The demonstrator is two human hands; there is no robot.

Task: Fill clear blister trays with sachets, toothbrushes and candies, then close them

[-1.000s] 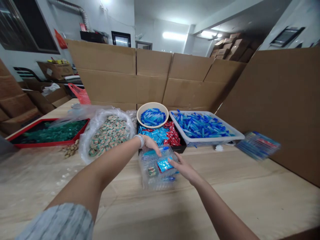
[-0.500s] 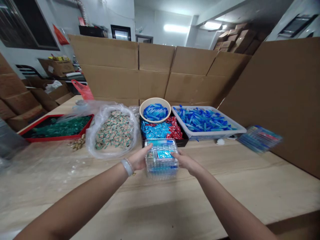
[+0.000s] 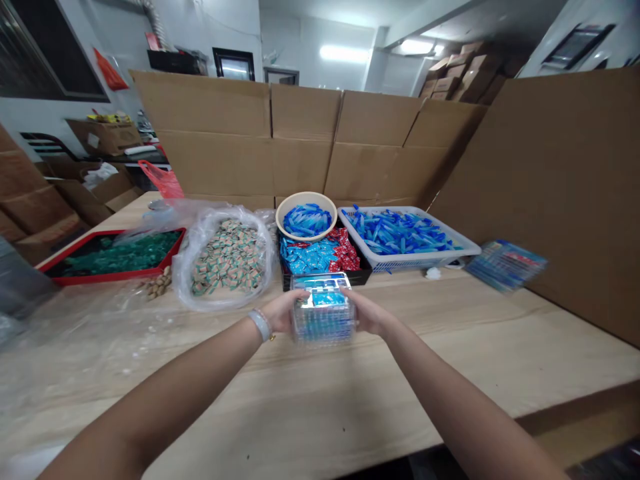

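Observation:
Between my hands is a stack of clear plastic boxes [image 3: 324, 320] with blue contents, blurred by motion. My left hand [image 3: 283, 312] grips its left side, thumb over the top edge. On its right side my right hand [image 3: 367, 312] is closed the same way. Just behind the stack, a black tray [image 3: 363, 277] holds blue packets [image 3: 307, 257] and red packets [image 3: 346, 250]. A cream bowl [image 3: 306, 197] of blue plastic pieces rests at the tray's back. To the right stands a white basket [image 3: 425, 259] full of similar blue pieces [image 3: 400, 232].
Left of the tray sits a clear plastic bag [image 3: 183, 280] of small green-and-tan packets. Farther left are a red tray [image 3: 100, 277] with dark green pieces and some brown nuggets [image 3: 159, 285]. Another stack of clear boxes [image 3: 505, 265] stands at right. Cardboard panels [image 3: 305, 147] wall the table's back and right.
Both hands still grip the stack, which now shows slightly higher in view and tilted a little differently. The surroundings have shifted slightly left as the head camera turned.

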